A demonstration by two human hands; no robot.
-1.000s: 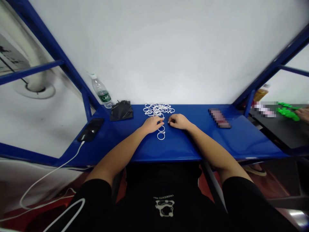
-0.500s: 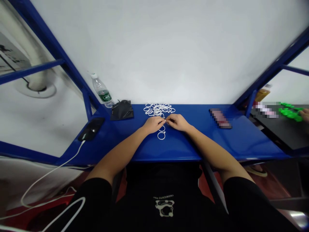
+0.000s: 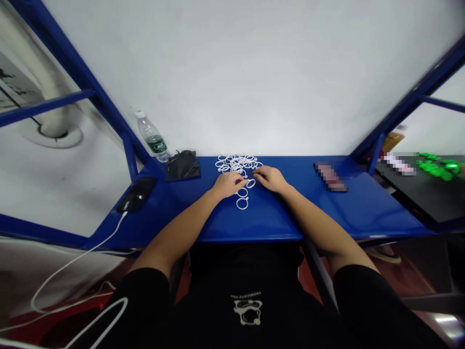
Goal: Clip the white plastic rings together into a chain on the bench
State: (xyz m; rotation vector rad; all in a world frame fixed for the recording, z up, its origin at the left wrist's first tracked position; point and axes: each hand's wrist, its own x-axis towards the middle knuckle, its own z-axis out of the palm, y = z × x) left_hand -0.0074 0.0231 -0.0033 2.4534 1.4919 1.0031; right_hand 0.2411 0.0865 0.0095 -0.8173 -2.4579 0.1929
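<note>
My left hand point(image 3: 227, 185) is closed, with a white plastic ring point(image 3: 251, 183) pinched at the fingertips; the ring stands out to the right of the thumb. A short gap away, my right hand point(image 3: 271, 179) has its fingers bent and apart, holding nothing that I can see. Its fingertips are at the near right edge of a pile of white rings point(image 3: 238, 163). Below my left hand, toward me, a loose ring point(image 3: 242, 203) with a small knob lies flat. Another ring point(image 3: 242, 192) lies just behind it, partly hidden by my fingers.
On the blue table point(image 3: 254, 225), a black plastic bag point(image 3: 182, 166) and a water bottle point(image 3: 154, 139) stand at the back left. Nearer is a black device point(image 3: 137, 195) with a white cable. A phone point(image 3: 330, 176) lies right; green pieces point(image 3: 436, 167) are on the neighbouring dark table.
My hands have come apart: the right moved slightly away and back toward the pile. The ring at my left fingertips now shows fully between the hands.
</note>
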